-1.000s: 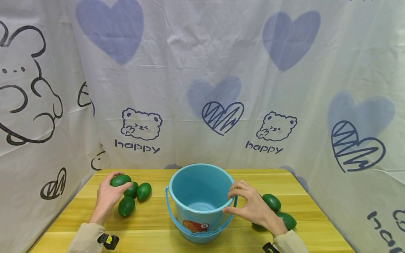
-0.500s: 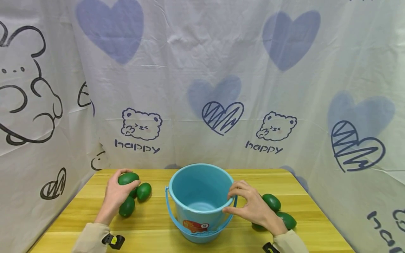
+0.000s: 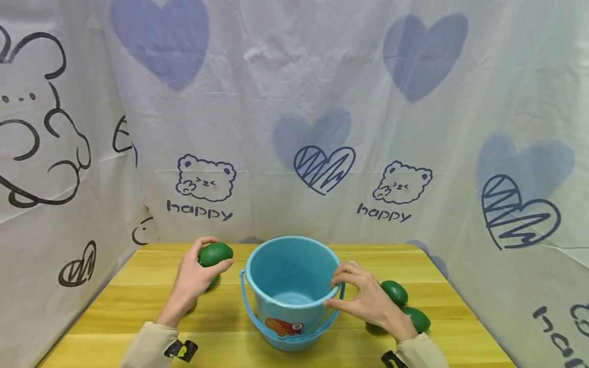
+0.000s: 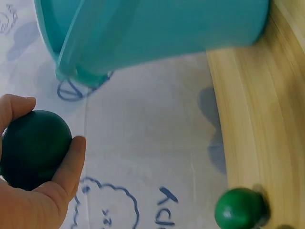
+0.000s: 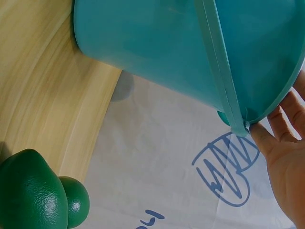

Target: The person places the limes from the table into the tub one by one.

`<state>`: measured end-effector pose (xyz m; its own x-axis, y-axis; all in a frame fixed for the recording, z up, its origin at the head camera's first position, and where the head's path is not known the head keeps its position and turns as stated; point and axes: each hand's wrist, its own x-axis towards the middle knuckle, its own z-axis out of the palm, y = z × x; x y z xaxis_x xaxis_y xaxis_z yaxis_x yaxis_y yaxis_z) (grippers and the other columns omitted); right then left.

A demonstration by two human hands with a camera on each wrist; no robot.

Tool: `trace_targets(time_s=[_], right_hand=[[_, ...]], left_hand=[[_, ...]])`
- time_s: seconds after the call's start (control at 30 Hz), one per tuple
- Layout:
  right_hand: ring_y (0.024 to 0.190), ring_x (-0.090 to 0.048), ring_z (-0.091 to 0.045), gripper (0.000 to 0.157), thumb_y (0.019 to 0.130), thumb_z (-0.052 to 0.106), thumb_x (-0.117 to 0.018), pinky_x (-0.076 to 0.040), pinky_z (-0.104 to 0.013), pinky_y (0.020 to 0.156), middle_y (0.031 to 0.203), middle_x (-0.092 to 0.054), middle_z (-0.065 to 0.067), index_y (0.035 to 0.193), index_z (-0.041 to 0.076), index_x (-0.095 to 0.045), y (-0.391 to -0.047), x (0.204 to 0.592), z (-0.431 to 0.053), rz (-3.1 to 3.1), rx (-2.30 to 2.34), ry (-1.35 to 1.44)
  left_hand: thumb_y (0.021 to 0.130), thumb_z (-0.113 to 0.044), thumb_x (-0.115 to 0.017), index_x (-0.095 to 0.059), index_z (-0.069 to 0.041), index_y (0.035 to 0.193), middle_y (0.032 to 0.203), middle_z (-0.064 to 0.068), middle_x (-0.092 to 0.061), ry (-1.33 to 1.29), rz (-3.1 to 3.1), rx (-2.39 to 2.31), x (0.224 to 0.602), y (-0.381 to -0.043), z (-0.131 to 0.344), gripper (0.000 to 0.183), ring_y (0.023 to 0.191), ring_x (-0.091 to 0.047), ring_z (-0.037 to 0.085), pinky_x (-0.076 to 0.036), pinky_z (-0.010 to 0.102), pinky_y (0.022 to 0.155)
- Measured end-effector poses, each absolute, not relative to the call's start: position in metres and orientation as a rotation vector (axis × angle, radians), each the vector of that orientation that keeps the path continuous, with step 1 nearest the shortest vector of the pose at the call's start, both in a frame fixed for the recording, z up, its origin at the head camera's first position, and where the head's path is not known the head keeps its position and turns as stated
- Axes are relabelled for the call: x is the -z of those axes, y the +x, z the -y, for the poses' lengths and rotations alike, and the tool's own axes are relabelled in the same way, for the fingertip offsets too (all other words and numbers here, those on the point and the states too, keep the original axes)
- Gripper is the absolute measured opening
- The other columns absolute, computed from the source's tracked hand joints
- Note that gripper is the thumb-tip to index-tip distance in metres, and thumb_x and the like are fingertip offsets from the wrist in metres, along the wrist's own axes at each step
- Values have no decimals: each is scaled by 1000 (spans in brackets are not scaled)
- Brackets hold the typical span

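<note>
My left hand (image 3: 193,273) holds a green lime (image 3: 215,254) between thumb and fingers, raised over the table left of a light blue bucket (image 3: 269,304). In the left wrist view, the held lime (image 4: 38,148) sits apart from the bucket's rim (image 4: 69,57). My right hand (image 3: 365,299) pinches the bucket's right rim, its thumb at the outside. The bucket stands upright with its handle (image 3: 249,309) hanging down in front; its visible inside is bare. Beneath my left hand, another lime (image 3: 214,283) shows partly, and others are mostly hidden.
Beside my right wrist lie several limes (image 3: 394,293), one partly covered by the forearm. The wooden table (image 3: 230,340) ends at a white cloth (image 3: 257,153) printed with hearts and bears, which also hangs along both sides.
My left hand has lifted the lime off the left group and carried it right, closer to the bucket. My right hand stays on the rim, and the bucket has not moved.
</note>
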<state>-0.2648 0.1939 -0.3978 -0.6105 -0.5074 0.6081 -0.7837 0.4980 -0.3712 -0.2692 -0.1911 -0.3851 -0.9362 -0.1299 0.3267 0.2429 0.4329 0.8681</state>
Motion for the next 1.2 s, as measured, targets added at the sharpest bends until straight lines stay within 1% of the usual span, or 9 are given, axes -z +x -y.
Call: trace_targets(time_s=[0.1,0.2,0.3,0.43,0.53,0.67,0.87,0.93,1.2], right_hand=[[102,-53,-3,25,75,44,-83,-53,-37,89,100,-60,17,89,31,-67,-265,396,-193,2331,-898,1062],[103,-53,-3,25,76,44,-83,-52,-37,89,101,-61,16,89,32,-66,-266,394,-193,2326,-892,1071],[104,-53,-4,25,76,43,-83,-52,-37,89,102,-61,16,90,31,-66,-266,394,-193,2313,-874,1086],[103,-52,-6,25,77,42,-83,-52,-37,89,102,-61,15,90,28,-67,-266,395,-193,2306,-874,1098],[104,-52,-5,26,76,42,-83,-52,-37,90,102,-61,15,90,24,-68,-266,395,-193,2311,-882,1095],[104,-52,-5,29,76,42,-83,-52,-38,90,102,-62,12,89,21,-70,-265,395,-193,2316,-895,1089],[104,-52,-4,26,76,43,-83,-52,-36,89,101,-62,14,89,26,-68,-265,397,-193,2323,-896,1080],[103,-52,-4,26,76,42,-83,-52,-37,88,101,-62,14,89,25,-68,-265,397,-193,2317,-889,1082],[103,-52,-5,24,76,42,-83,-52,-37,89,101,-61,14,90,31,-66,-266,399,-194,2319,-888,1079]], left_hand=[[80,-32,-82,-54,-26,128,118,13,-57,-186,2318,1482,383,-266,181,55,92,-56,30,-50,33,68],[80,-30,-82,-54,-27,129,115,11,-61,-283,2290,1452,382,-263,172,56,88,-58,27,-51,34,67],[79,-27,-83,-52,-25,131,117,9,-62,-366,2260,1427,382,-261,163,60,88,-60,24,-53,33,68],[77,-23,-85,-51,-20,129,113,6,-63,-469,2218,1378,382,-258,150,62,86,-62,20,-56,31,67],[75,-22,-87,-55,-17,127,112,4,-63,-537,2195,1276,383,-258,140,61,88,-62,17,-56,29,68],[71,-21,-89,-59,-15,126,118,3,-60,-608,2158,1175,385,-259,129,62,93,-60,14,-56,28,72],[70,-22,-90,-60,-15,126,119,5,-62,-664,2146,1121,387,-259,120,64,94,-62,16,-56,30,73],[70,-23,-90,-60,-14,126,120,5,-63,-659,2152,1114,387,-259,118,64,95,-63,16,-56,30,74],[72,-29,-89,-59,-16,123,118,2,-65,-694,2212,1126,387,-258,111,61,96,-64,14,-57,29,76]])
